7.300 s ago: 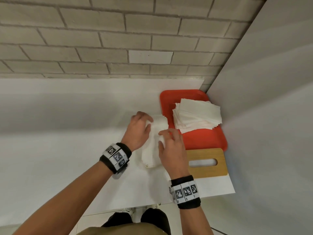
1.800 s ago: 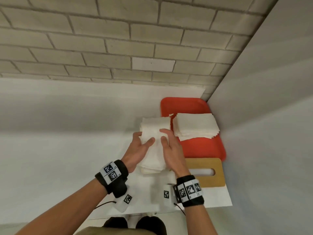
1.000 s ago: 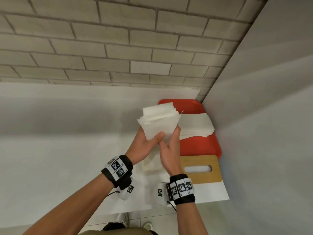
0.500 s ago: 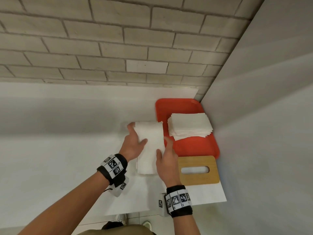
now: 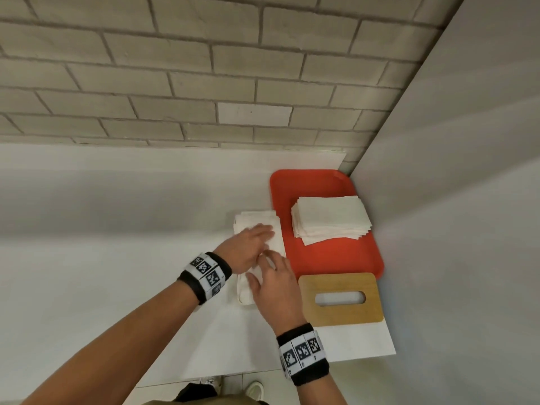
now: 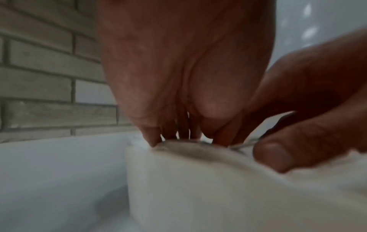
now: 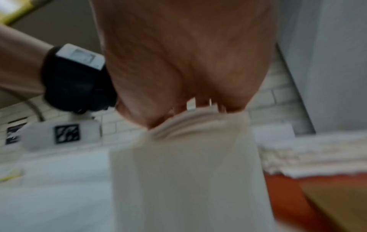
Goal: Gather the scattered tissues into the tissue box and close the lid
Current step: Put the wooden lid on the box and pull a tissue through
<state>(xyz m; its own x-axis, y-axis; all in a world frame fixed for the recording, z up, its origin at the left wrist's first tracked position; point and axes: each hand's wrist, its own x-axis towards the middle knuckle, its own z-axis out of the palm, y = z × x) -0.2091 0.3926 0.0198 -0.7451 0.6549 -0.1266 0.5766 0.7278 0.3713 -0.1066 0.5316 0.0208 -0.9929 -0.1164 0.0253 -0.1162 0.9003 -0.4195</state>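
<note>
A white tissue box (image 5: 245, 296) stands open on the table, left of the red tray, filled with white tissues (image 5: 257, 217). My left hand (image 5: 260, 232) lies flat on those tissues at the far half of the box, fingers straight and pressing down. At the near half my right hand (image 5: 270, 260) presses on them too, fingers stretched out. In the left wrist view my fingertips (image 6: 152, 141) dent the tissue pile above the box wall (image 6: 198, 196). The wooden lid (image 5: 340, 299) with its slot lies flat to the right. A second tissue stack (image 5: 330, 220) sits on the tray.
The red tray (image 5: 330, 261) sits in the table's far right corner against a grey side wall (image 5: 453, 200). A brick wall (image 5: 204, 68) runs behind the table. The table's front edge (image 5: 292, 366) is close below the lid.
A second ago both hands held a wad of tissues up in the air. They brought it down into the box, and now both hands lie flat on top of it.
</note>
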